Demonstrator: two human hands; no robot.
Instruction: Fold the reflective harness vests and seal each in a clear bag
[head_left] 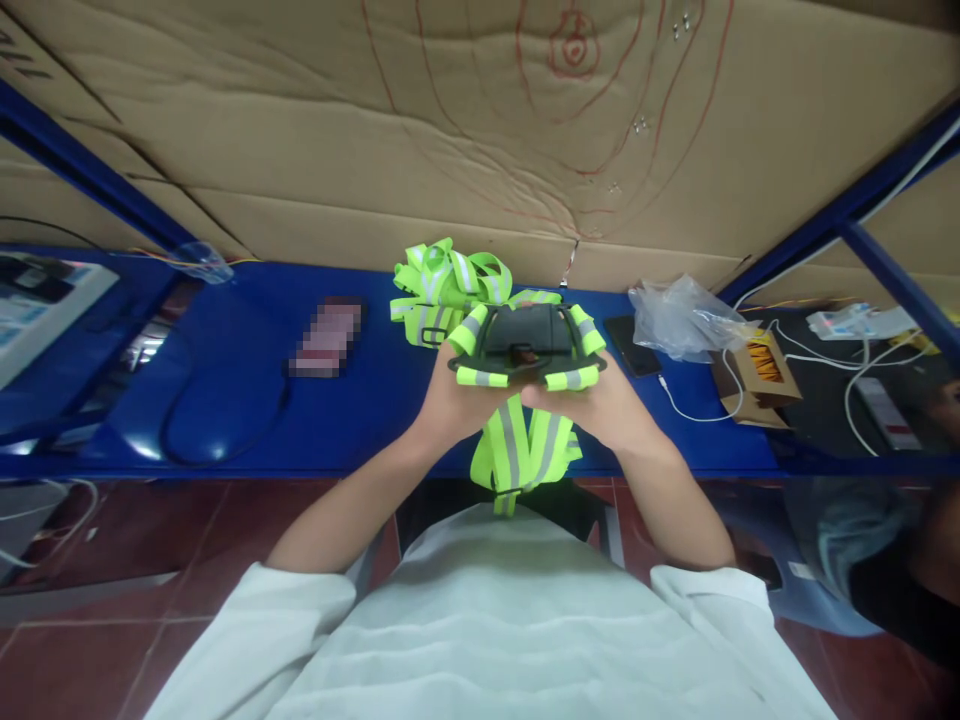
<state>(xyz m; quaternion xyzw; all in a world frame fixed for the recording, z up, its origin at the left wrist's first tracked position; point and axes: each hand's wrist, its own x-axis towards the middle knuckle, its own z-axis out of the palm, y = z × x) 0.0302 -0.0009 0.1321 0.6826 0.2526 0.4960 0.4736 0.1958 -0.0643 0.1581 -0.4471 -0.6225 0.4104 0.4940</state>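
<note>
Between my two hands is a reflective strap harness (571,379), its neon yellow-green bands with grey stripes looped around a black plastic frame (529,330). My left hand (457,402) is closed around the frame's left side from below. On the right side my right hand (592,408) grips it the same way, its thumb near the lower edge. Much of the fingers is hidden behind the frame. More striped strap (525,450) hangs below my hands toward my lap. Just behind the left hand, a bundle of similar neon straps (450,285) with a black buckle lies on the blue table (397,400).
A blurred-out phone-like object (328,340) with a black cable lies left. On the right are a dark phone (631,345), a clear plastic bag (686,318), a small cardboard box (761,370) and white cables. A cardboard wall (300,130) stands behind. Another person's arm (930,530) shows far right.
</note>
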